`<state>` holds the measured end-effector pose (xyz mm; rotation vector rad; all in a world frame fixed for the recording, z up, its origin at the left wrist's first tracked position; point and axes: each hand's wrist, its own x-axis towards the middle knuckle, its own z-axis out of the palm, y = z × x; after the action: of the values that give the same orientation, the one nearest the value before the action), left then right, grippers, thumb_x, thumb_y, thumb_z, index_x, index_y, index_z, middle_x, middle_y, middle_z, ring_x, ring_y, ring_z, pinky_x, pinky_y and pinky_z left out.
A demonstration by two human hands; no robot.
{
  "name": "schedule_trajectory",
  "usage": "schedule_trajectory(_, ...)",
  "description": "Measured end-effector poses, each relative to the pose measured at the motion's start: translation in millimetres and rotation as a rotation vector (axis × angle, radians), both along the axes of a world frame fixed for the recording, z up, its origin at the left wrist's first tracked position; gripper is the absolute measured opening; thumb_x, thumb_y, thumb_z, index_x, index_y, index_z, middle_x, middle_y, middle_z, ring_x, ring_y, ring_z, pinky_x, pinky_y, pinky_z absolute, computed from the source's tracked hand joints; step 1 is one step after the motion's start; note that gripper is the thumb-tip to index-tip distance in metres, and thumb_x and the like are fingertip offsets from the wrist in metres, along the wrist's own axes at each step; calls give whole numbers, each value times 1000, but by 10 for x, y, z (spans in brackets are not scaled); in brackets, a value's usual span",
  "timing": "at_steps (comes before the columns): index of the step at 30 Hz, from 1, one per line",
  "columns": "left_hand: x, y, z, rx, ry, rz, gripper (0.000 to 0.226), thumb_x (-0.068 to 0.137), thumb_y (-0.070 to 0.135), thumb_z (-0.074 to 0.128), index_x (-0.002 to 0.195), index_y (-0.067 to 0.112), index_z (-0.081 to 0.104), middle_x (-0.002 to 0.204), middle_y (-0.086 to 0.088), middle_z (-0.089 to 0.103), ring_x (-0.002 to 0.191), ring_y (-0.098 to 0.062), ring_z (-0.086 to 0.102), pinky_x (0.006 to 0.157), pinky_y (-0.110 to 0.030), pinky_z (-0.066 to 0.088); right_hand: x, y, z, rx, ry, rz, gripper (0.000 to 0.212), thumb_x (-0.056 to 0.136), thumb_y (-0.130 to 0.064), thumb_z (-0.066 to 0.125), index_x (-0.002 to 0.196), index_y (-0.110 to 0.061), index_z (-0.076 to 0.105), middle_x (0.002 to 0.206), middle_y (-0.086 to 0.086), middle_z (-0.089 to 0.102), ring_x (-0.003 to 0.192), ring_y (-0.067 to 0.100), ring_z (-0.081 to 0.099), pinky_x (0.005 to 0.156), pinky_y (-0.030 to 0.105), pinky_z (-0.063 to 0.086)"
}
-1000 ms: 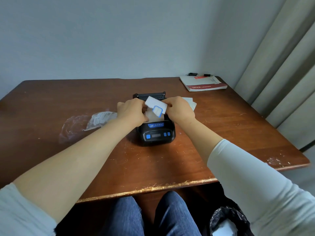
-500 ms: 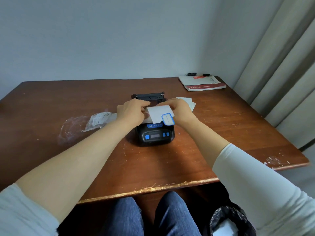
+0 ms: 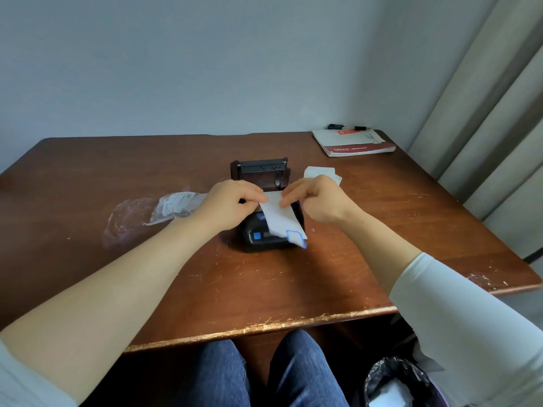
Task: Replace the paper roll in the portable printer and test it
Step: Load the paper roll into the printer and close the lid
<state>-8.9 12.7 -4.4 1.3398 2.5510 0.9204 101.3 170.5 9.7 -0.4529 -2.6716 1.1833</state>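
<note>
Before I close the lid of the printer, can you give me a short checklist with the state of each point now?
1. Hinged black lid open and upright: ok.
2. White paper strip pulled forward over the black portable printer: ok.
3. Strip straight: not ok, it runs askew toward the right.
4. Left hand and right hand both pinch the strip: ok.
5. Roll seated in its bay: cannot tell, the hands hide it.
</note>
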Motion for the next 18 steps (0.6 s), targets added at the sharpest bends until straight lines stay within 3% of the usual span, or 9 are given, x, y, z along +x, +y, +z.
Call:
schedule_trajectory(2, 2, -12, 8, -3, 8, -11, 27, 90, 6, 53, 108, 16, 71, 124, -1, 64, 118, -13, 54, 83, 4, 26, -68, 10, 57, -8, 158, -149, 46, 77, 14, 35, 95, -8, 72, 115, 9, 65, 108, 22, 60, 90, 32, 50)
schedule_trajectory(4, 15, -19, 17, -25, 26, -23, 28, 91, 8, 52, 109, 19, 70, 127, 1, 62, 120, -12, 52, 87, 0, 25, -202, 44, 112, 105, 273, -193, 43, 83, 8, 38, 107, -12, 68, 121, 9, 61, 112, 23, 58, 93, 31, 48)
schedule_trajectory(7, 48, -26, 18, -46, 63, -12, 30, 91, 13, 50, 111, 23, 69, 131, 4, 59, 123, -12, 49, 94, -13, 25, -402, 77, 150, 180, 212, -50, 47, 90, 1, 41, 134, -13, 48, 143, 8, 46, 133, 21, 40, 109, 30, 35)
schedule_trajectory(9, 80, -39, 16, -37, 84, 0, 31, 91, 15, 49, 114, 24, 68, 132, 5, 59, 123, -12, 49, 94, -16, 27, -475, 84, 137, 128, 124, 11, 46, 95, -5, 41, 140, -14, 40, 145, 8, 45, 134, 22, 41, 109, 28, 33)
schedule_trajectory(13, 131, -80, -13, -42, 116, -29, 34, 89, 20, 51, 120, 24, 64, 135, 5, 56, 128, -12, 44, 97, -21, 27, -454, 74, 86, 220, 115, -9, 37, 96, -8, 41, 131, -10, 52, 131, 12, 55, 119, 26, 53, 96, 26, 38)
schedule_trajectory(18, 169, -105, -70, -72, 219, -44, 35, 88, 29, 52, 119, 21, 64, 134, 0, 56, 127, -17, 46, 100, -32, 38, -342, 44, 46, 321, 121, 35, 31, 93, -8, 48, 120, -10, 62, 124, 14, 54, 116, 25, 51, 93, 21, 34)
